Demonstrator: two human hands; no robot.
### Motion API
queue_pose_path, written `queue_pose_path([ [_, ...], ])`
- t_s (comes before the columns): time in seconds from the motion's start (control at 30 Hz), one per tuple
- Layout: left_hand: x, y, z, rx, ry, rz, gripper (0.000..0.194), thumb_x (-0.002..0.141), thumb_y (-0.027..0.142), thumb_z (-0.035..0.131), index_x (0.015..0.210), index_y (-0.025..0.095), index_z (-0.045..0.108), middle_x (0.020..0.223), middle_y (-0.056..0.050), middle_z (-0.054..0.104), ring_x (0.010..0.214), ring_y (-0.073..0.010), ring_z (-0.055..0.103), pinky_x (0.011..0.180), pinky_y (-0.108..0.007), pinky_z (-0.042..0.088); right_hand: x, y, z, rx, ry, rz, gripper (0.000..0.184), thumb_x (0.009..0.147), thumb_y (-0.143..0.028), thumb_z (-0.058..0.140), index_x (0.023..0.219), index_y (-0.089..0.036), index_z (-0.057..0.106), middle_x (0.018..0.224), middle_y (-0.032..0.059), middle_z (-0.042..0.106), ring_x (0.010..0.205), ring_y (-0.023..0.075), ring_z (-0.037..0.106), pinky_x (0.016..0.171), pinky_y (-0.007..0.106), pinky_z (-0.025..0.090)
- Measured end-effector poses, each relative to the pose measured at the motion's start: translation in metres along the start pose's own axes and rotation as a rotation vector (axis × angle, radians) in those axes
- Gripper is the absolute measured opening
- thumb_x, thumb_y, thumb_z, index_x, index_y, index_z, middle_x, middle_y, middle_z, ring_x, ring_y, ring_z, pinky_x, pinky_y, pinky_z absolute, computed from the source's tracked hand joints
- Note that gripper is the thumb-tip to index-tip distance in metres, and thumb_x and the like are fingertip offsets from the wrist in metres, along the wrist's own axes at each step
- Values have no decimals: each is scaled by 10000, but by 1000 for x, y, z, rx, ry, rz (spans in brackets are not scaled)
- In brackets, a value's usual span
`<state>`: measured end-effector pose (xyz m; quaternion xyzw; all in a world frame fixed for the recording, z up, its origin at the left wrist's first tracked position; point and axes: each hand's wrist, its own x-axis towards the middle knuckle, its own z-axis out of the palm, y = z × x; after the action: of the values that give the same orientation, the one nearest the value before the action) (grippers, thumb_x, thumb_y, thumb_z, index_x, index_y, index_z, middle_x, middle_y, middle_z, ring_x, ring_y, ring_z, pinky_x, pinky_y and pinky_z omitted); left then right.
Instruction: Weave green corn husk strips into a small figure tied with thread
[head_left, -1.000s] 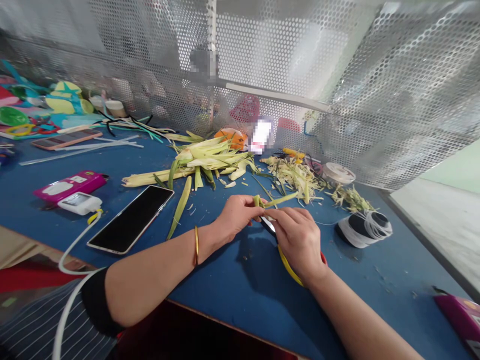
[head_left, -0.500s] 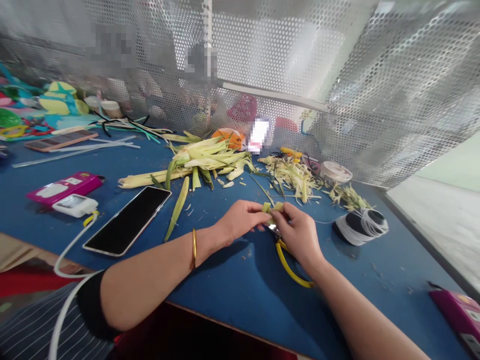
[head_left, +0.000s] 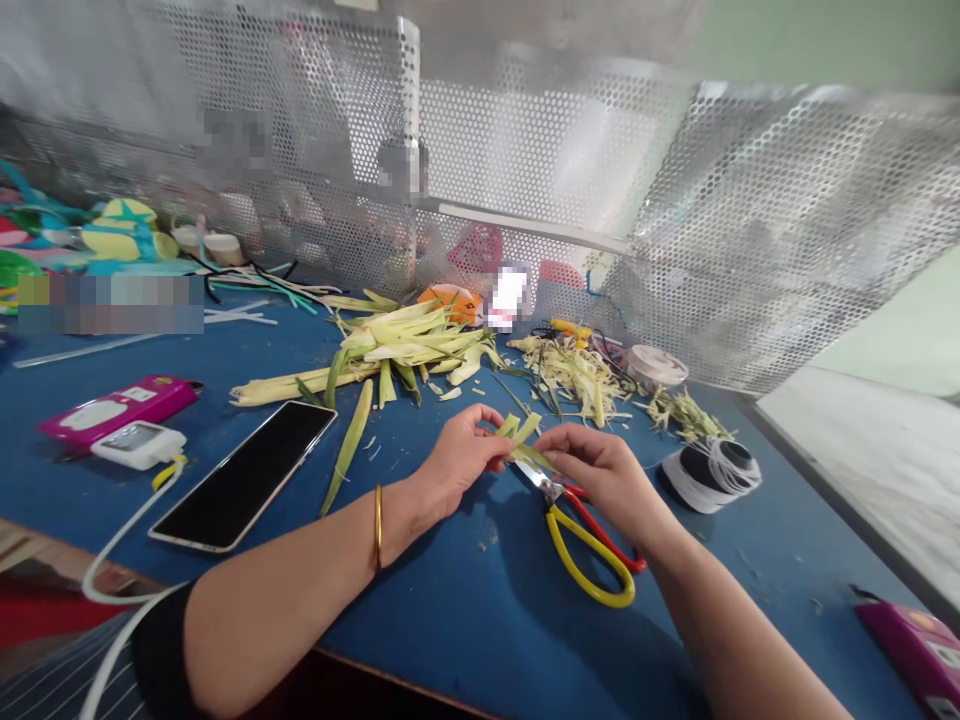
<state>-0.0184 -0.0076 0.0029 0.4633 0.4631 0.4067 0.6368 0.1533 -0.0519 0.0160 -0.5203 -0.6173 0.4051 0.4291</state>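
Between my two hands is a folded pale-green leaf strip (head_left: 525, 438) that looks like corn husk. My left hand (head_left: 471, 452) pinches its left side, with a gold bangle on the wrist. At the strip's right end, the fingers of my right hand (head_left: 600, 468) are closed on it. Scissors (head_left: 592, 562) with one yellow and one red handle lie on the table just below, their blade tips partly under the strip and my fingers. Beyond my hands rests a heap of long green and cream husk leaves (head_left: 405, 340), with a single leaf (head_left: 349, 448) nearer my left arm.
A black-screened phone (head_left: 247, 475) and a purple device (head_left: 120, 412) with a white corded unit lie left. Shredded husk (head_left: 574, 375) sits behind my right hand. A spool of white thread (head_left: 709, 475) stands right, near another purple device (head_left: 911, 645). Perforated panels (head_left: 525, 140) border the back.
My hands have moved slightly apart, and more of the folded strip shows between them. The scissors' red handle has come into view. The whole view has shifted a little.
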Motion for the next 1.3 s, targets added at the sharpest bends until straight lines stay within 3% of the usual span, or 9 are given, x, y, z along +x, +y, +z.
queue_pose_path([
  [0.1,-2,0,-1,-10,-11,17,220,670,102,694,805,181,539,549,45,583,473,-89,513,508,-204,424,-2,-3,3,220,-80,95,196,800,-323,641,900,-198,753,854,31,730,771,166,642,746,294,475],
  [0.2,-3,1,-1,-22,-10,15,215,663,110,698,803,177,548,562,42,576,516,-97,530,525,-206,431,-2,0,8,310,-69,101,206,763,-299,699,938,-207,753,849,29,732,811,174,649,803,308,471],
  [0.3,-4,0,0,-11,-31,-3,205,662,109,689,798,172,550,573,39,574,525,-96,524,525,-208,430,1,4,13,201,75,-8,135,755,-327,722,732,-195,708,762,6,686,731,147,589,725,278,441],
  [0.4,-5,-1,2,18,-63,-19,181,665,93,667,785,167,554,579,42,566,523,-90,519,529,-208,429,3,8,16,147,187,-91,265,795,-374,684,618,-189,615,646,-10,619,669,130,533,676,263,409],
  [0.53,-6,0,3,18,-71,-61,168,665,71,647,772,163,556,607,39,568,541,-85,527,543,-206,433,3,9,19,227,198,-2,241,776,-416,700,731,-191,625,556,-34,578,556,114,501,599,251,395],
  [0.7,-5,-1,2,-11,-87,-128,177,665,65,649,777,162,552,644,24,596,551,-83,540,571,-212,448,4,11,20,174,209,80,303,715,-443,727,654,-176,599,588,-23,573,527,105,488,541,243,369],
  [1.0,-4,-4,1,-82,-153,-183,174,705,98,682,808,156,554,652,33,594,558,-67,544,603,-206,453,7,18,19,59,200,176,239,653,-395,698,636,-182,590,523,-38,540,477,104,451,493,246,345],
  [1.13,-6,-4,3,-31,-144,-152,153,713,72,667,789,148,558,642,27,598,559,-66,542,589,-198,450,7,22,19,28,185,179,221,649,-378,686,624,-191,570,507,-48,518,459,104,448,478,246,349],
  [1.3,-5,-7,4,58,-152,0,141,712,75,661,751,153,551,588,31,582,540,-84,537,534,-199,436,7,27,18,-25,169,151,203,678,-368,669,632,-198,566,521,-48,522,461,102,440,470,242,339],
])
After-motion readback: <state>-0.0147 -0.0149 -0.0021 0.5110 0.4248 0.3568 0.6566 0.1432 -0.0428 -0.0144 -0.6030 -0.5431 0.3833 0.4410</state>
